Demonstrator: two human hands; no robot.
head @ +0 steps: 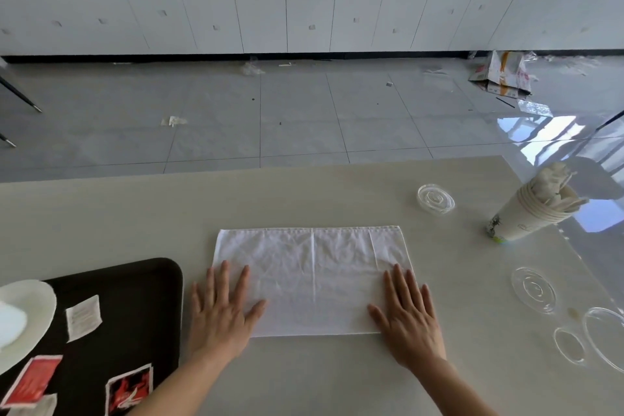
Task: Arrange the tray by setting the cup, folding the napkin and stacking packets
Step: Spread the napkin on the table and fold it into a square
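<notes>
A white napkin lies flat on the table as a wide rectangle with a crease down its middle. My left hand presses flat on its near left corner, fingers spread. My right hand presses flat on its near right corner. A black tray sits at the left. On it stand a white cup on a saucer, a white packet, a red packet and a red-and-black packet.
A stack of paper cups stuffed with crumpled paper stands at the far right. Several clear plastic lids lie along the right side of the table. The table's far edge runs behind the napkin, with tiled floor beyond.
</notes>
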